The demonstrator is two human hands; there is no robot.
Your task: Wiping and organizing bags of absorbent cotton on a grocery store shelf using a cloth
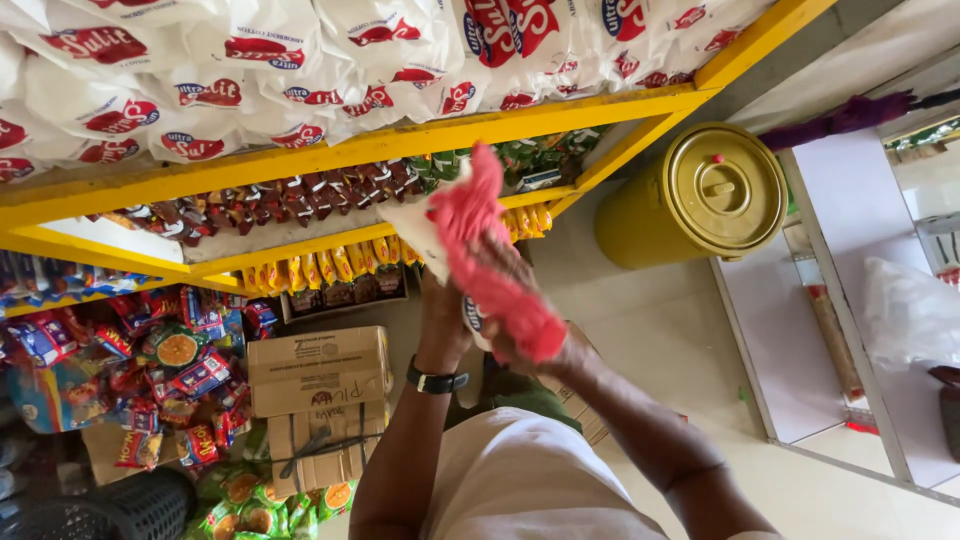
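Two-handed hold at frame centre, seen from above against a yellow shelf point(350, 150). Left hand point(443, 318), the one with the black watch point(437, 381) on its wrist, coming up from the lower middle and closed from below on a white packet point(412, 225). Right hand point(515, 285), reaching in from the lower right, wrapped in a pink cloth point(472, 205) and pressed flat on the packet's upper face. Fingers of the left curled behind the packet and mostly hidden; fingers of the right bunched on the cloth, only a few knuckles showing through the folds.

Packet tilted, its long axis running from upper left to lower right, one white corner poking out to the upper left of the cloth and a sliver showing again below it. Cloth laid along much the same diagonal, loose end flaring toward the top of the frame, other end bundled at the heel of the right hand. Touching throughout: cloth on packet, packet on left palm. Right hand nearer the camera, left hand beneath and to the left. How much of the packet lies under the cloth, impossible to tell.

Around them: white bags point(250, 60) stacked along the top of the frame, rows of small sachets on the tier below, stacked cartons point(320, 370) at lower left, a yellow lidded drum point(700, 195) at upper right, well apart from both hands.
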